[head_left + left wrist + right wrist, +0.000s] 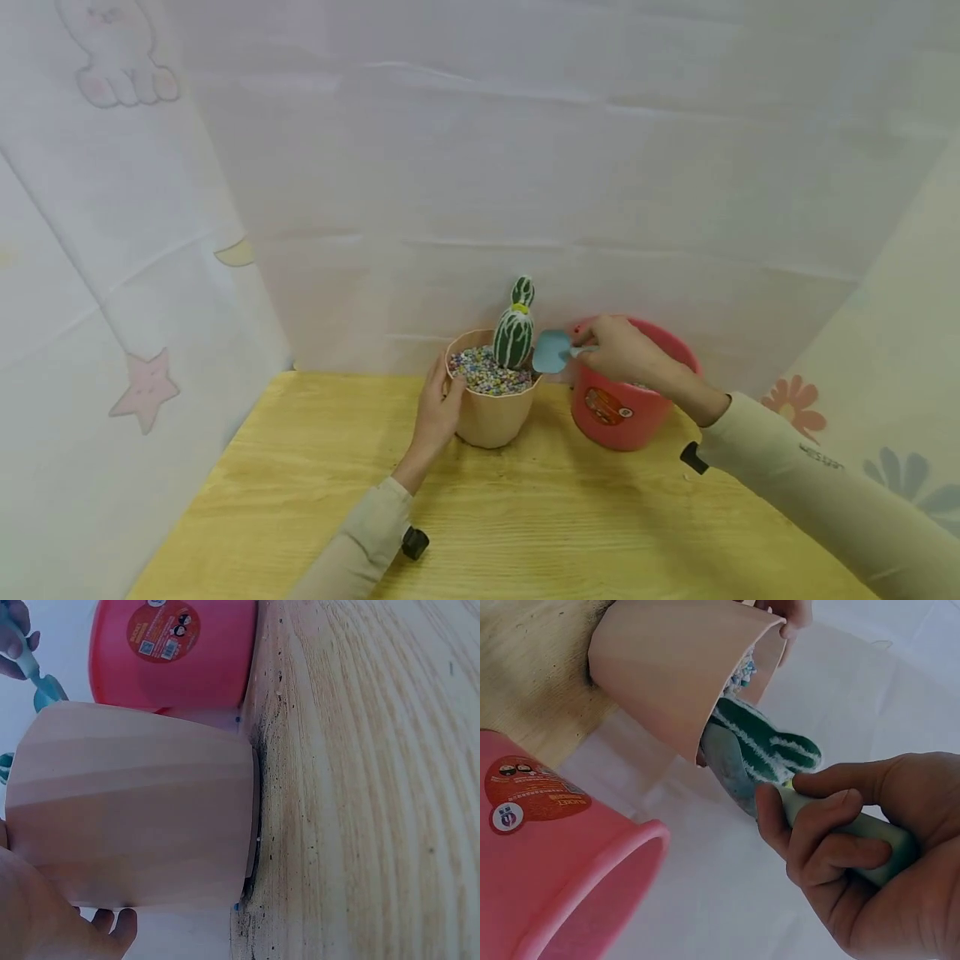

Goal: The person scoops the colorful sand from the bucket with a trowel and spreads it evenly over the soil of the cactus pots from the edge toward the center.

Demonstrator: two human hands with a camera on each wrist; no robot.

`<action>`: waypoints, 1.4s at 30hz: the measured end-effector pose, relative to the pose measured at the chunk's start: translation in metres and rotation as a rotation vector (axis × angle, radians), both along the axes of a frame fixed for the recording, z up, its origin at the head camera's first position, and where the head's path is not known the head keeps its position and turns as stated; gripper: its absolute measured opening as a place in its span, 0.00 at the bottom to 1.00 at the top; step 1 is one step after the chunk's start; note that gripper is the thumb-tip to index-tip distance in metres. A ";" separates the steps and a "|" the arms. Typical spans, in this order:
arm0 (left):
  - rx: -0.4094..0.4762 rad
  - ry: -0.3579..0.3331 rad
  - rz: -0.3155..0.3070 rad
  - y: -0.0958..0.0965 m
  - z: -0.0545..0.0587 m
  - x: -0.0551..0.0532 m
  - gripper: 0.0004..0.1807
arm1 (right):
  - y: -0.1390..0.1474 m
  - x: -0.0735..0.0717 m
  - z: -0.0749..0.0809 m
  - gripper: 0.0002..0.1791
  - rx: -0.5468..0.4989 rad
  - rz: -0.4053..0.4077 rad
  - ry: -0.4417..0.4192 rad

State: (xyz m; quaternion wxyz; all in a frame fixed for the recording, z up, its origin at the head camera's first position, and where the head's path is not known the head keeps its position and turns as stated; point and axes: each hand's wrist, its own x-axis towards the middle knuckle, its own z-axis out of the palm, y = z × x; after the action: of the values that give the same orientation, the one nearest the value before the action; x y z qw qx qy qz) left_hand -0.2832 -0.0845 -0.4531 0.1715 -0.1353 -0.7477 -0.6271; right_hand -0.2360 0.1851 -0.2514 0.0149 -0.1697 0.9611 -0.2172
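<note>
A beige flowerpot (pixel 495 421) stands upright on the table, filled with small multicoloured pebbles (pixel 483 375). Rising from the pebbles is a green, white-striped cactus (pixel 514 337) with a smaller segment on top. My left hand (pixel 438 408) grips the pot's left side, thumb near the rim. With curled fingers, my right hand (pixel 626 350) holds the handle of a small blue-green shovel (pixel 552 352). The shovel's blade is at the pot's right rim, close beside the cactus, in the right wrist view too. Whether any pebbles lie on the blade cannot be told.
A red-pink bucket (pixel 633 425) with an orange label stands right of the pot, partly under my right forearm. The wooden table (pixel 360 483) ends at a pale cloth backdrop (pixel 450 167) behind the pot. Dark specks lie on the table around the pot's base.
</note>
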 end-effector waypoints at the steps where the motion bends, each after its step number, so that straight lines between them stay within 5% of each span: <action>1: 0.004 0.002 0.002 -0.001 0.000 0.000 0.34 | -0.002 0.003 -0.001 0.16 0.014 0.001 0.034; 13: 0.019 0.016 0.006 -0.010 0.001 -0.001 0.34 | 0.030 0.022 -0.010 0.17 0.018 -0.120 0.295; 22: 0.008 0.012 -0.035 -0.009 0.003 -0.003 0.35 | 0.087 0.026 -0.016 0.22 0.082 -0.279 0.232; 34: 0.013 0.033 -0.034 -0.017 -0.001 -0.006 0.34 | 0.099 -0.032 -0.060 0.17 0.194 -0.271 0.086; 42: -0.011 -0.048 -0.019 -0.028 -0.006 -0.007 0.36 | 0.090 -0.065 -0.092 0.14 0.059 -0.355 0.005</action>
State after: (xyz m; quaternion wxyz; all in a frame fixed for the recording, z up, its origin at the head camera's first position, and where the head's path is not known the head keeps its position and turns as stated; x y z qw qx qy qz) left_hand -0.2902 -0.1127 -0.4594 0.1469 -0.1282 -0.7538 -0.6275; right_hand -0.3006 0.2751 -0.3433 -0.0212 0.0028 0.9820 -0.1877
